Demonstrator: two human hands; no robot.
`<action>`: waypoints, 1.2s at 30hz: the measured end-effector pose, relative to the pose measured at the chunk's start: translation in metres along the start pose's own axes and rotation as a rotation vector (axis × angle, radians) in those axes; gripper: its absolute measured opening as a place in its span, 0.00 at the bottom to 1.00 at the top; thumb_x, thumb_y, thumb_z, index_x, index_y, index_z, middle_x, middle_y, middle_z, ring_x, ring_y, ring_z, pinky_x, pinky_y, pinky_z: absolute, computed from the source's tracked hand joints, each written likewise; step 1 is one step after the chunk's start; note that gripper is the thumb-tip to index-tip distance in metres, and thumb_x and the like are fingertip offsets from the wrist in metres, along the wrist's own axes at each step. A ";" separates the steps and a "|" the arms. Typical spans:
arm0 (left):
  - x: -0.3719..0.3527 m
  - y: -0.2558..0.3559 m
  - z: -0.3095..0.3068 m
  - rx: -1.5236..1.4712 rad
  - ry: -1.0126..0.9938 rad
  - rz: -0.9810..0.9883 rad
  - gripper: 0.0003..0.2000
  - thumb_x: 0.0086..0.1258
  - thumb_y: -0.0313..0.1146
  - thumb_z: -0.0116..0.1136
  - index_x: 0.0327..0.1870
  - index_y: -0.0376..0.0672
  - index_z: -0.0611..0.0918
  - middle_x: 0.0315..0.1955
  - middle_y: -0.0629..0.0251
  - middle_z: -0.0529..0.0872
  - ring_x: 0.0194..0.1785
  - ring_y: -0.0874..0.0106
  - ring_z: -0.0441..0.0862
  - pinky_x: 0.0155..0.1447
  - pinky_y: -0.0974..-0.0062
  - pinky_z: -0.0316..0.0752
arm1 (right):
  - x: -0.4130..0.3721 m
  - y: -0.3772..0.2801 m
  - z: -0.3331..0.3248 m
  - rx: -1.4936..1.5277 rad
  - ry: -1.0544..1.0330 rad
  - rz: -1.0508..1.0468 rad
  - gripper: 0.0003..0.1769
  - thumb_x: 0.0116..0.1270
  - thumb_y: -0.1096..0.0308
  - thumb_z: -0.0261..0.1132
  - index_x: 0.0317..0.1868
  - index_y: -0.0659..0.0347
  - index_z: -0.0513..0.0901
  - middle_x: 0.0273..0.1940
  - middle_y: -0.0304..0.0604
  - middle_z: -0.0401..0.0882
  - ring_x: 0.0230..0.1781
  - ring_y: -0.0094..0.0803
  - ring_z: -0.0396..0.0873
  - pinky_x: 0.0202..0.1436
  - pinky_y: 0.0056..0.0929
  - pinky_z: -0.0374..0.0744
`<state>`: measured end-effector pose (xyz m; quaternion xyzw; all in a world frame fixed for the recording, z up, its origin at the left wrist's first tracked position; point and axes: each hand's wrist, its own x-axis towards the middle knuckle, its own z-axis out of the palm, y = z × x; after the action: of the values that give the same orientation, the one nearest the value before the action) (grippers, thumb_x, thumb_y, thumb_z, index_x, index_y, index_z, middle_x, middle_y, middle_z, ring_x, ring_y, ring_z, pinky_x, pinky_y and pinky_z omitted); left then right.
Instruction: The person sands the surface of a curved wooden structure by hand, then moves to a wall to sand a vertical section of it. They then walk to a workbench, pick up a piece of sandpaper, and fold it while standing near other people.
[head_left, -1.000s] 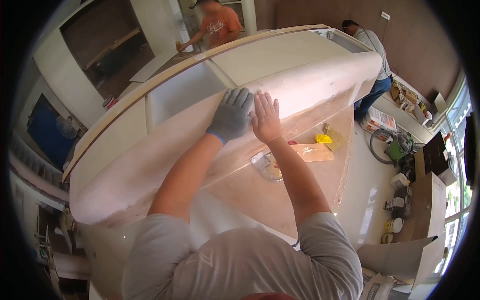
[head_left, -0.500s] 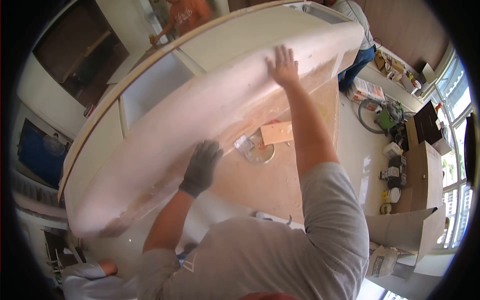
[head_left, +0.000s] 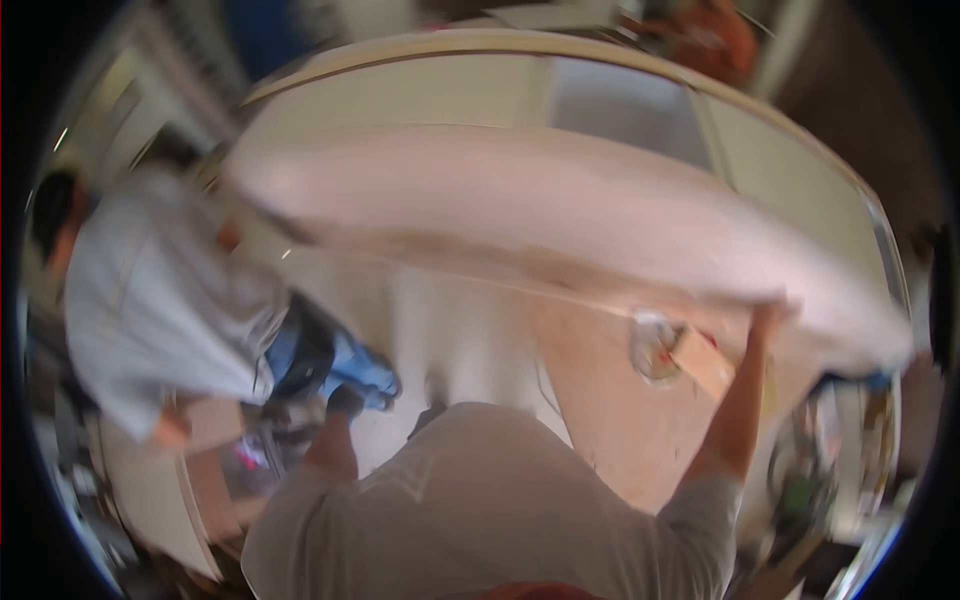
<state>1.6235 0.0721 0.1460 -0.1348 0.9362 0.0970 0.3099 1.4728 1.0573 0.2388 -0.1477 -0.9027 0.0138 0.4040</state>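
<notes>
A long curved panel (head_left: 480,195), pale pinkish-white with brown patches along its lower edge, stretches across the view. My right hand (head_left: 772,312) is bare and rests against the panel's lower right part, fingers blurred but extended along the surface. Low on the left, away from the panel, is my left hand (head_left: 345,402) in a dark grey glove; its fingers are smeared by motion. Below the panel, on a brown board (head_left: 610,400), are a round clear container (head_left: 654,350) and a small wooden block (head_left: 703,362).
A person in a grey shirt (head_left: 165,290) and jeans stands close on my left. Another person in an orange shirt (head_left: 715,45) is beyond the panel. Open compartments, including a grey-white one (head_left: 630,105), line the panel's top. Blurred clutter lies at lower right.
The view has swung left. My left hand has left the panel's edge and dropped to the lower left. My right hand stays on the panel, now nearer its lower edge.
</notes>
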 end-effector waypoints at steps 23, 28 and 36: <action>0.047 -0.138 -0.052 -0.800 0.212 -0.032 0.22 0.65 0.36 0.55 0.62 0.45 0.81 0.54 0.54 0.86 0.59 0.60 0.83 0.62 0.66 0.76 | -0.238 -0.584 0.061 0.294 -1.471 -0.622 0.21 0.72 0.55 0.62 0.34 0.66 0.87 0.31 0.56 0.86 0.31 0.50 0.84 0.37 0.49 0.79; 0.053 -0.226 -0.116 -0.655 0.737 0.071 0.15 0.69 0.37 0.56 0.53 0.45 0.85 0.46 0.55 0.89 0.50 0.56 0.86 0.58 0.63 0.79 | -0.258 -0.697 0.089 0.254 -1.553 -0.685 0.20 0.71 0.54 0.62 0.35 0.65 0.87 0.31 0.55 0.86 0.31 0.50 0.85 0.37 0.49 0.79; 0.069 -0.344 -0.194 -0.493 0.530 -0.357 0.18 0.70 0.49 0.55 0.48 0.47 0.87 0.47 0.52 0.88 0.54 0.54 0.85 0.59 0.59 0.78 | -0.271 -0.836 0.157 0.246 -1.629 -0.728 0.19 0.71 0.53 0.62 0.36 0.63 0.87 0.31 0.53 0.86 0.32 0.48 0.85 0.37 0.49 0.80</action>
<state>1.5703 -0.3179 0.2230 -0.3860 0.8942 0.2251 0.0282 1.3142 0.1974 0.0570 0.2470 -0.8924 0.0818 -0.3687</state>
